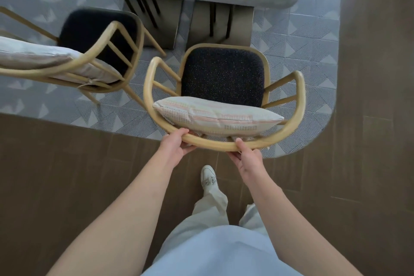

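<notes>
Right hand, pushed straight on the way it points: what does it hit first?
The right hand grips the chair rail, so it meets that at once; past it, probably the pillow, though depth is unclear.

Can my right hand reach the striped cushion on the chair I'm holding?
Probably yes. The cushion lies just beyond the back rail that the right hand grips, with nothing between them; the hand need only let go.
</notes>
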### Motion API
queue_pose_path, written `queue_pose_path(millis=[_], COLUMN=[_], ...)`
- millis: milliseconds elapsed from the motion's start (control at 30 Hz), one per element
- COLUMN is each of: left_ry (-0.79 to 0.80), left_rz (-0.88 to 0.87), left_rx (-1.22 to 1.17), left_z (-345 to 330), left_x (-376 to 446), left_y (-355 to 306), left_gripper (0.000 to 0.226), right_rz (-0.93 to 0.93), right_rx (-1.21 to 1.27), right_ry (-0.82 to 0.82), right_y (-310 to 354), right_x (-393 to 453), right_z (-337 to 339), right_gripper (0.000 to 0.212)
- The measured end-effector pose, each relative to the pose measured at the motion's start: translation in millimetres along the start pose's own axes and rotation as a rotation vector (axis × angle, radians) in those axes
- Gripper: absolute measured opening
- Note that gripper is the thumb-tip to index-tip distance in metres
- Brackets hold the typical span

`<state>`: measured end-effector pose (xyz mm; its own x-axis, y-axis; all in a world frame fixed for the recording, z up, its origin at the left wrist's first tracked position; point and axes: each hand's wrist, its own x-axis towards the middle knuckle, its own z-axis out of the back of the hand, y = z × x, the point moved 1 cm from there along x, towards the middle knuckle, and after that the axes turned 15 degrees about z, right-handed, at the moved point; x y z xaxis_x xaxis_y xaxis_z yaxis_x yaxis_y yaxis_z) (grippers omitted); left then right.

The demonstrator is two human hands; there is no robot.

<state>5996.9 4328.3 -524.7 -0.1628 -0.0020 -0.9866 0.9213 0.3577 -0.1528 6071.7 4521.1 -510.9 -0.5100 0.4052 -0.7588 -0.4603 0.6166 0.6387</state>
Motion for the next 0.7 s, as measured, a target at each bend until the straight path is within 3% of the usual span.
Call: queue_pose_path(millis=[300, 433, 533, 700], left_ry=[-0.032, -0.096, -0.126, -0.178], left_rz=[-0.061, -0.101, -0.144, -0.198], left_rx=[0.056, 0.047, 0.036, 0.077], left_z=[17.3, 26.2, 29.8, 34.1], left_x=[-2.4, -6.3, -11.8, -24.1], left_y=[-10.5, -3.9, -0.8, 5.9], left_gripper=[0.031, 0.026, 0.020, 0.015], right_rz=[0.036, 0.054, 0.092, 0.087], right_rx=[-0.165, -0.154, -0.097, -0.129], right_ry=[0.034, -0.007, -0.067, -0.029], right_y=[-1.3, 0.5, 8.5, 8.7], right_x=[0.7, -0.4, 1.8, -0.7], right_z=[-6.3, -4.9, -0.4, 13.5], right_gripper=[0.037, 0.030, 0.037, 0.026])
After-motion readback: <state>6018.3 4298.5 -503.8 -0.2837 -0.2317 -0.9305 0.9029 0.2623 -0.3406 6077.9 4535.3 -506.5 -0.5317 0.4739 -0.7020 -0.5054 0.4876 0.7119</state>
